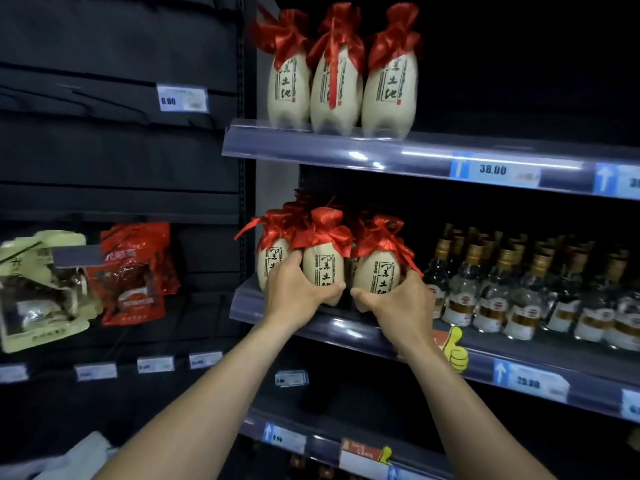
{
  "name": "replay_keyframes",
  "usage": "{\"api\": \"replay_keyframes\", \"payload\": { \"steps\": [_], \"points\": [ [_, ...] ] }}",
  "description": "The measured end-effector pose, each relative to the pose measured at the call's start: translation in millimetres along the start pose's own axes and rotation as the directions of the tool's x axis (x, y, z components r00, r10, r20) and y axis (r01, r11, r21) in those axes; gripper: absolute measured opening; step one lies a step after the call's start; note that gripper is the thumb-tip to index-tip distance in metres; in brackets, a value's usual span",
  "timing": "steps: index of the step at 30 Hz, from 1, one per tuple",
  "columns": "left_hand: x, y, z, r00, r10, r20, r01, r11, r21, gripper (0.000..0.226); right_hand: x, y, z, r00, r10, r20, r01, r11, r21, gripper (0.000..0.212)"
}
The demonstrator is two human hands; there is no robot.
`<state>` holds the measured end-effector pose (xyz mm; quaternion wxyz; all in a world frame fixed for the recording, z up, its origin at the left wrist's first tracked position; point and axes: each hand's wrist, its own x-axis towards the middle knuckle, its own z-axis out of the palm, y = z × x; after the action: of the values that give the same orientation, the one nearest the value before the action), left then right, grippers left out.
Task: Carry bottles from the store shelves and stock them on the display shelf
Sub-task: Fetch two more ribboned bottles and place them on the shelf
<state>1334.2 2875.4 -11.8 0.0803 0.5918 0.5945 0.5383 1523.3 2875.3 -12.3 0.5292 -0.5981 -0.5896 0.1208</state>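
Three cream ceramic bottles with red cloth tops stand at the left end of the middle shelf (pixel 346 327). My left hand (pixel 294 289) grips the middle cream bottle (pixel 323 261), fingers behind it and thumb across its front. My right hand (pixel 398 303) grips the right cream bottle (pixel 379 271) the same way. A third cream bottle (pixel 273 258) stands just left of them, partly hidden by my left hand. Three taller cream bottles (pixel 339 84) stand on the upper shelf (pixel 381 150).
Several clear glass bottles (pixel 502 292) with gold caps fill the middle shelf to the right. Red and green snack bags (pixel 135 271) hang on the dark rack at left. Price tags line the shelf edges, and a yellow thumbs-up sign (pixel 455 348) sits below my right wrist.
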Motion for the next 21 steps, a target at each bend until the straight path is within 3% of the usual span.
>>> {"api": "replay_keyframes", "payload": {
  "steps": [14,21],
  "points": [
    [20,-15,19,0.991,0.028,0.128,-0.038,0.996,0.080,0.055,8,14,31,0.999,-0.025,-0.025,0.023,0.996,-0.083,0.072],
    [14,-21,22,0.994,0.094,0.047,-0.098,0.992,0.084,0.064,8,17,28,0.999,-0.044,0.025,0.047,0.985,-0.169,0.070]
  ]
}}
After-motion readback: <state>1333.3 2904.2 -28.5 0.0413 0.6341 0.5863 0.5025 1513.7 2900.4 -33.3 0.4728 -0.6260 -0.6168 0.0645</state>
